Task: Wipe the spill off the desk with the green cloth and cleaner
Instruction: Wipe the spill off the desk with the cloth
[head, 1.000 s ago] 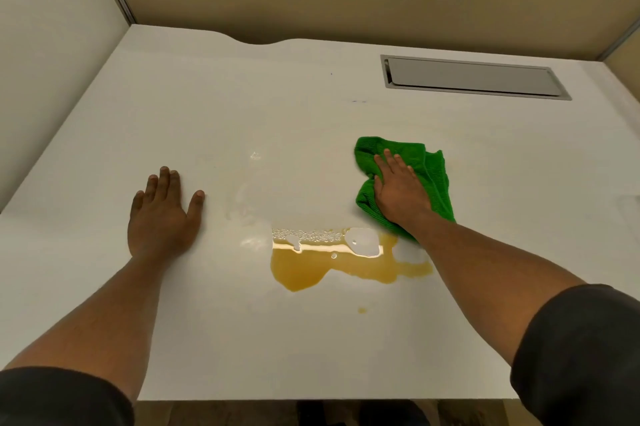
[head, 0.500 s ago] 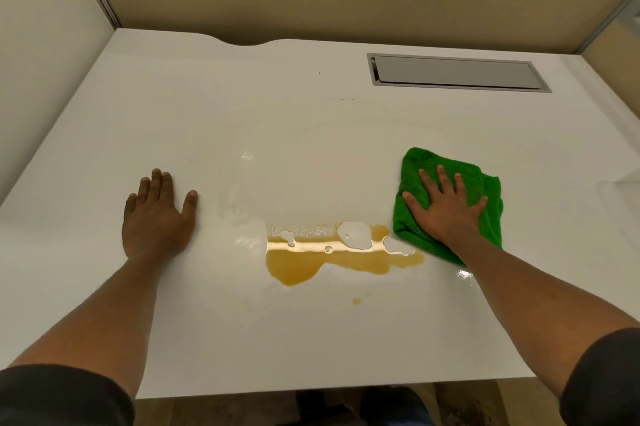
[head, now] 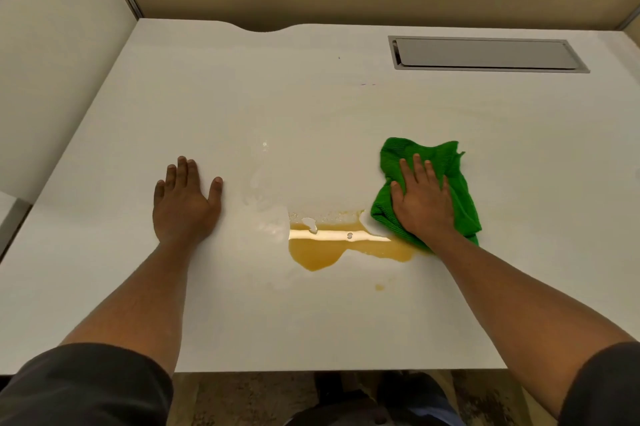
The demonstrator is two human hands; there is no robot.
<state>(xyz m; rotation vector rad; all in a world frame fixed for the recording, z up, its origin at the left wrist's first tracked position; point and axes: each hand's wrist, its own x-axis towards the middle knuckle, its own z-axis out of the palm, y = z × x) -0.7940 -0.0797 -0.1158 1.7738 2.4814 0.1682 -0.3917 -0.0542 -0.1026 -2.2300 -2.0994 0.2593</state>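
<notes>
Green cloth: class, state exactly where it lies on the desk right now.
In the head view the green cloth lies right of centre on the white desk, under the flat right hand, its near-left edge touching the brown spill.

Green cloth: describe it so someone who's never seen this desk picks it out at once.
On the white desk, look nearer than the grey metal hatch, to the right of the amber spill. The green cloth lies crumpled under the flat right hand, its near-left edge touching the spill. It is the only green thing there.
</notes>
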